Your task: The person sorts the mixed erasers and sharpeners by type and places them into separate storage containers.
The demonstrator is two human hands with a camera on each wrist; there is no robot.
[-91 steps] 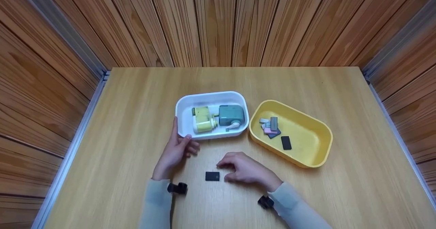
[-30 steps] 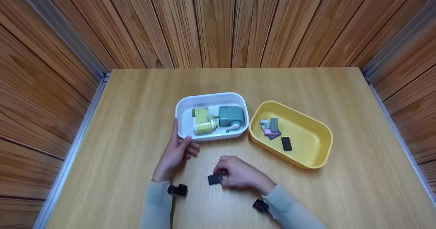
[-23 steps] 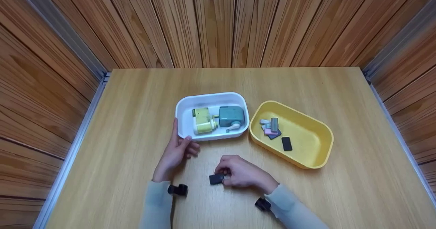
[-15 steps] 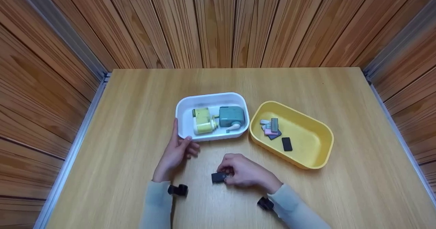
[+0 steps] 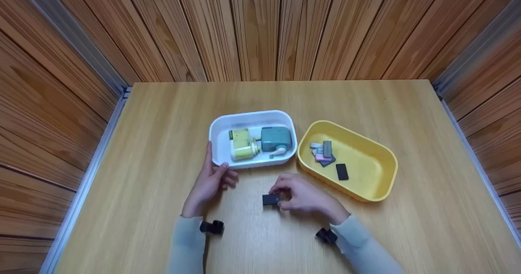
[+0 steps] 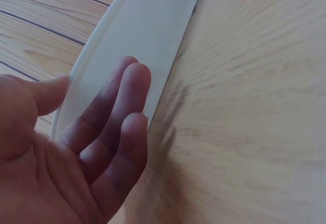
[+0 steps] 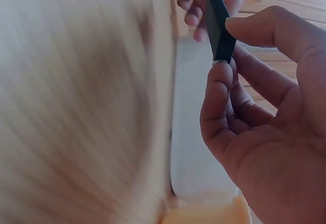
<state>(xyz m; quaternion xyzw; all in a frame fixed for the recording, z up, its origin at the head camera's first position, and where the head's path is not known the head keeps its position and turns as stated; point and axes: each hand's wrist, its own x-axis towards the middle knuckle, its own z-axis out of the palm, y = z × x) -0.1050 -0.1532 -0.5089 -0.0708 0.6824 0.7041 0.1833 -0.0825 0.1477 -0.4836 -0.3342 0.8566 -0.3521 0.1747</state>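
Note:
Between the thumb and fingers of my right hand [image 5: 303, 194] is a small flat black block [image 5: 270, 200] that looks like an eraser. The right wrist view shows the black eraser [image 7: 220, 28] tilted on edge, the thumb on its broad face. My left hand [image 5: 208, 186] rests against the near left corner of a white tray [image 5: 222, 121]. Its thumb touches the rim, and several fingers hang loosely bent beside the outer wall [image 6: 153, 25]. Inside that tray lie a yellow-green pencil sharpener [image 5: 242, 143] and a teal pencil sharpener [image 5: 276, 139] with a white crank.
A yellow tray [image 5: 374, 180] stands just right of the white one, the two nearly touching. Several small eraser-like blocks [image 5: 324, 154] are piled at its left, with another black block [image 5: 342, 171] nearby. Wooden panels [image 5: 264, 29] enclose the table's back and sides.
My right hand has taken hold of the black eraser from the tabletop and moved it up and right, toward the trays. My left hand has stayed at the white tray.

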